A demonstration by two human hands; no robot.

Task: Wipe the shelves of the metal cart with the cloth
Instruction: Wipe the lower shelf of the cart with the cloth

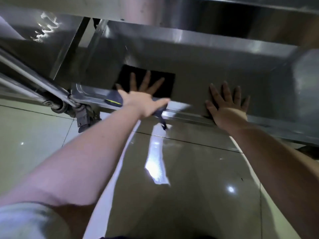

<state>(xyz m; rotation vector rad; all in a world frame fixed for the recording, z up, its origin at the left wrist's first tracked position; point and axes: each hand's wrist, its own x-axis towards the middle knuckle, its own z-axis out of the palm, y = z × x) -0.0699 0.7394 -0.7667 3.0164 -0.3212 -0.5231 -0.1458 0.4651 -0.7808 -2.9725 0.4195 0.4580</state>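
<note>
A dark, flat, squarish cloth (166, 83) lies under the spread-fingered left hand (141, 94); the right hand (226, 105) rests flat on the shelf (224, 68) beside it.

floor (198, 178): glossy grey tiles | grout lines (189, 141): thin, dark | light: bright glare patch (156, 163) on tiles

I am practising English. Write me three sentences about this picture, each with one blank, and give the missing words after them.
1. The left hand presses flat on a dark ____.
2. The right hand rests, fingers spread, on the bare metal ____.
3. The cart stands on a glossy tiled ____.

Missing words: cloth; shelf; floor.
</note>
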